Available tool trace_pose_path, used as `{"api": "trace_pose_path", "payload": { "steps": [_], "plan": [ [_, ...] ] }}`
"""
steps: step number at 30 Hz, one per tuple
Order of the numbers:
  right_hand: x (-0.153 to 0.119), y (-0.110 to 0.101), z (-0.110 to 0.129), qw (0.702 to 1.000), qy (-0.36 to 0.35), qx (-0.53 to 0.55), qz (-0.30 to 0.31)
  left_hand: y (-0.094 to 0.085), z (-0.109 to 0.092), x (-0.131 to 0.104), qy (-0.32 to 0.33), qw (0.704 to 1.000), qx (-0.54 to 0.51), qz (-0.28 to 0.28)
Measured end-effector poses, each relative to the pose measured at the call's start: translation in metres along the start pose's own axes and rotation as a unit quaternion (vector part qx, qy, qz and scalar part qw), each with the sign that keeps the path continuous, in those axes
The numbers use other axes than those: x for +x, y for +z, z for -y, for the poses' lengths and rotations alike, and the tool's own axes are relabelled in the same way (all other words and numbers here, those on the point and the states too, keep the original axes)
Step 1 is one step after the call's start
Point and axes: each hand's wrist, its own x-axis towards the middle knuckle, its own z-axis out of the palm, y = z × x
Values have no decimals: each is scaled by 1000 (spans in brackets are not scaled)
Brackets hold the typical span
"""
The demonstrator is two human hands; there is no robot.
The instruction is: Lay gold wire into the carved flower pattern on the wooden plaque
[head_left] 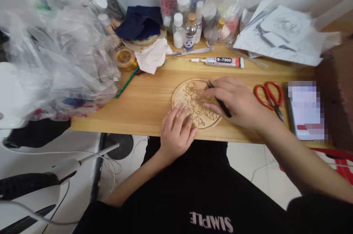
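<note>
Wooden disc (178, 92): round and pale, lying flat on the desk (140, 112) near its front edge, between the 2 hands and partly covered by them
Gold floral pattern (197, 103): thin curling outlines of flowers and leaves across the middle of the disc
Left hand (176, 134): palm down, fingers slightly spread over the disc's near left edge, fingertips resting on it; its grip is released
Right hand (234, 98): over the disc's right side, its grip clenched on a slim black tool (225, 109) that looks like tweezers, held at a slant; I cannot tell if its tip touches the pattern
Pliers (268, 96): red handles spread, lying right of the right hand, dark nose towards the person
Phone (303, 112): lying just beside the pliers, its screen pixelated
B-7000 glue tube (224, 61): on its side beyond the disc, white nozzle pointing left
Green stick (127, 82): left of the disc, lying at a slant near a crumpled white tissue (153, 55) and a spool (125, 60) of golden thread or wire
Bottles: at the back, including 1 white-capped (178, 31) and 1 with a blue label (189, 37), side by side
Navy cloth (142, 22): folded, behind the tissue
Drawing sheets (281, 31): at the back right
Plastic bags (77, 61): heaped along the left
</note>
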Motion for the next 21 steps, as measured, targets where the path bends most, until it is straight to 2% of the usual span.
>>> {"api": "trace_pose_path", "payload": {
  "steps": [2,6,9,16,18,21],
  "plan": [
    [-3,5,2,997,-33,-51,42,0,0,0,0,1000,-1,0],
    [-4,14,-1,993,-56,-79,64,0,1,-2,-2,1000,-13,-4],
    [-2,15,-4,995,-50,-30,77,1,2,-4,-10,999,-35,2],
    [1,11,-2,993,-40,106,45,-3,4,-9,-5,997,-72,-2],
    [0,5,3,991,-27,123,50,-10,6,-9,-25,992,-123,-12],
    [-2,-8,14,991,-8,125,42,-27,11,-4,-111,978,-172,-34]
  ]
}}
